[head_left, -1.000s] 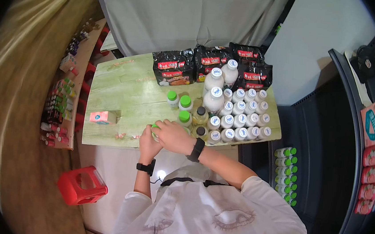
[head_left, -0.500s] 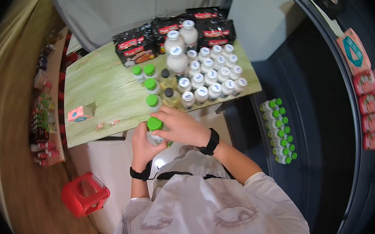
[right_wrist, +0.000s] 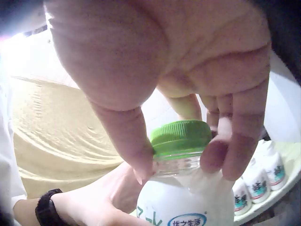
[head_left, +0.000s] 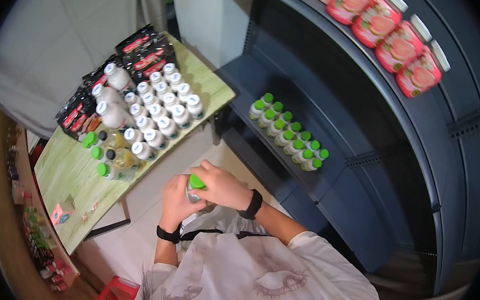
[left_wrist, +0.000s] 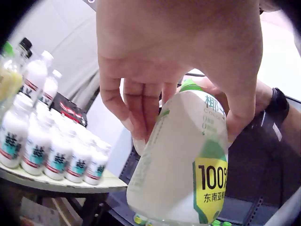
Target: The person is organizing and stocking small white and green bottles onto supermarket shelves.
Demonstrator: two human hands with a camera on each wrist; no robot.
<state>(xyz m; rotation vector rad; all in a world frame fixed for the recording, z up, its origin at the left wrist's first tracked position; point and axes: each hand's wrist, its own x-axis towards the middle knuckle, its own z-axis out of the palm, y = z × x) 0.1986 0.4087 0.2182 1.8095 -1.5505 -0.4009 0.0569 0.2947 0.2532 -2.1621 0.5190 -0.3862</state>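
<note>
A small coconut drink bottle (left_wrist: pixel 178 155) with a green cap (right_wrist: pixel 181 136) is held in front of the body, beyond the table's front edge. My left hand (head_left: pixel 176 200) grips its side, thumb on one side and fingers on the other, as the left wrist view shows. The right hand (head_left: pixel 224 188) pinches the bottle at its cap and neck. In the head view the hands cover most of the bottle, leaving the green cap and a little of the body visible. White liquid and a yellow-green label show in the left wrist view.
The green table (head_left: pixel 56 159) at left carries rows of white bottles (head_left: pixel 158 111), black packs (head_left: pixel 145 53), green-capped bottles and a pink carton (head_left: pixel 62 213). On the dark shelf (head_left: pixel 328 186) at right stand rows of green-capped bottles (head_left: pixel 287 132). Pink jars (head_left: pixel 400 44) sit higher up. A red stool (head_left: pixel 116 294) is below.
The view has swung right, from table toward shelf. Both hands have carried the bottle away from the table edge, keeping their hold on it.
</note>
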